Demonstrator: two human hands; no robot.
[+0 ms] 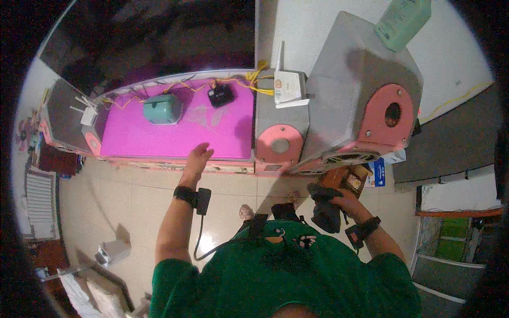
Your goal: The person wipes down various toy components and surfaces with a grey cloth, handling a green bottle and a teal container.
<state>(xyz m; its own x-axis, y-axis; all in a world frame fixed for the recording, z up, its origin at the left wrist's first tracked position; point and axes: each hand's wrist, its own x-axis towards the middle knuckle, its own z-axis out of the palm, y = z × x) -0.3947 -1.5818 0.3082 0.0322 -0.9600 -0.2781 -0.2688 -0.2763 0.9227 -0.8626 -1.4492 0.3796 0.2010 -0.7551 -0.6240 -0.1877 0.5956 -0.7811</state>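
My left hand (199, 159) is over the front edge of a bright pink mat (167, 139), fingers apart and slightly bent, with nothing in it. Farther back on the mat are a teal rounded container (162, 109) and a small black box (221, 95). At the lower right, my right hand (350, 202) grips a dark, soft bundle (327, 214), which looks like cloth and hangs above the tiled floor. Part of that hand's fingers is hidden by the bundle.
Tall grey and pink speaker-like cabinets (334, 91) stand right of the mat. A white router (289, 89) with yellow cables sits there, and a green bottle (403, 24) farther right. An open cardboard box (338, 177) lies near my right hand. A white bin-like object (115, 252) is on the left floor.
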